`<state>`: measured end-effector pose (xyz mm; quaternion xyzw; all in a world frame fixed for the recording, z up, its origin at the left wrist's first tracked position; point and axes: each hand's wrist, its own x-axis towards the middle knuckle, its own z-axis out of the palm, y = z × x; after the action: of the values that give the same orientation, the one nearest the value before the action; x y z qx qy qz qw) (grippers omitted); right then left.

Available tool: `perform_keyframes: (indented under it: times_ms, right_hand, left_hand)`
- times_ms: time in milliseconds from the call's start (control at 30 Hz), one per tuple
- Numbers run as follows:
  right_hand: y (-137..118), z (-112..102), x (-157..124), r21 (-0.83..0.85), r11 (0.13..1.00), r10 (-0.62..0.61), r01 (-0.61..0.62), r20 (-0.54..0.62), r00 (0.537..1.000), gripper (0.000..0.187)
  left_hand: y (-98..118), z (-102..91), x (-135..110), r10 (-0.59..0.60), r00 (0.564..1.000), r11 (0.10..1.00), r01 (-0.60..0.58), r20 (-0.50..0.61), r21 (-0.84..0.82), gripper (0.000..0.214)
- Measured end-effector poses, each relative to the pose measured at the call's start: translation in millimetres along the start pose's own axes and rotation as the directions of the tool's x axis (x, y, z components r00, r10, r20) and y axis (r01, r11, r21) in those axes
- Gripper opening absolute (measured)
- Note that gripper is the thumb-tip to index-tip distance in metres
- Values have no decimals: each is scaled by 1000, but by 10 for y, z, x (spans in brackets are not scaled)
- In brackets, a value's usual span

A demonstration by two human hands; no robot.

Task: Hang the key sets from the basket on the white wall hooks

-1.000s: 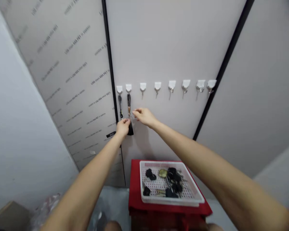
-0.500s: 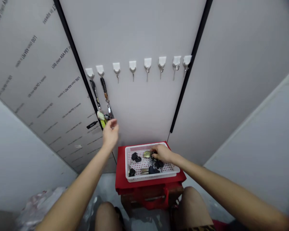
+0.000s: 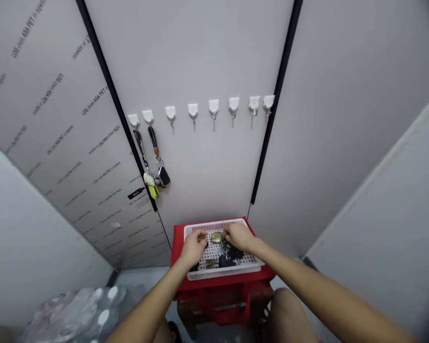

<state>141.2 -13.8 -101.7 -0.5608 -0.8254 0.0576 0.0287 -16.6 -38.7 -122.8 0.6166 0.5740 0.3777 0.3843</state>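
Observation:
My left hand is over the left part of a white perforated basket, fingers loosely curled and thumb apart, with nothing visible in them. My right hand reaches into the back right of the basket, its fingers closed on a bunch of keys that is partly hidden beneath them. Beside those fingertips is a gold-coloured piece. Nearer the front rim lies a black-headed key. Another dark item shows in the front left corner, partly covered by my left hand.
A row of white hooks runs along the wall panel. From the leftmost two hang a yellow-green key charm and a black key fob on straps. The basket stands on a red cloth-covered stool. Wrapped plastic bottles stand at lower left.
My left hand has moved down from the hanging fobs to the basket. The black fob now hangs in full view. My right hand stays in the basket; the view has shifted slightly.

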Motion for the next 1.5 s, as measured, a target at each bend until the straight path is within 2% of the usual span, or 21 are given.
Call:
perform_keyframes:
  times_ms: [133, 233, 333, 433, 533, 633, 767, 867, 967, 1167, 1300, 1400, 1500]
  right_hand:
    - [1, -238, -4, 217, 976, -4, 6, -8, 1000, 16]
    - [-49, -415, 9, 407, 913, -16, 23, -20, 1000, 14]
    - [-110, -497, 27, 612, 790, 16, -37, 40, 999, 11]
    - [-160, -523, 53, 782, 618, 19, -82, 90, 996, 8]
    - [-209, -592, 89, 874, 472, 40, -113, 107, 993, 7]
    - [-284, -748, 141, 925, 359, 56, -121, 108, 993, 7]
    - [-459, -1071, 277, 959, 279, 50, -54, 42, 998, 5]
    - [-630, -1374, 451, 962, 271, 69, 43, -64, 996, 4]
    - [-811, -1702, 665, 940, 293, 105, 174, -212, 972, 7]
    - [-1125, -2254, 1054, 803, 451, 141, 390, -495, 857, 7]
    - [-1209, -2393, 1232, 770, 493, 217, 404, -559, 800, 8]
    - [-1200, -2370, 1328, 749, 557, 268, 359, -572, 776, 11]
    - [-1170, -2299, 1401, 716, 619, 266, 324, -579, 771, 13]
  left_hand:
    - [-47, 43, 9, 50, 998, 998, -49, 46, -32, 23]
    - [35, 102, 0, 93, 992, 992, -86, 81, -87, 29]
    - [159, 143, -21, 156, 980, 971, -130, 121, -202, 33]
    - [244, 139, -23, 193, 972, 934, -138, 138, -330, 37]
    - [298, 73, 5, 163, 981, 889, -101, 104, -446, 37]
    - [391, -63, 46, 156, 985, 838, -90, 77, -539, 32]
    - [616, -320, 138, 189, 982, 812, -147, 16, -564, 32]
    - [841, -552, 265, 200, 979, 824, -191, -42, -533, 26]
    - [1102, -808, 429, 185, 972, 836, -233, -144, -496, 18]
    - [1614, -1278, 724, 179, 920, 857, -320, -350, -404, 10]
    - [1771, -1446, 879, 166, 895, 882, -323, -414, -344, 11]
    - [1766, -1476, 963, 137, 898, 899, -290, -417, -329, 9]
    - [1712, -1457, 1003, 120, 910, 912, -259, -396, -318, 7]
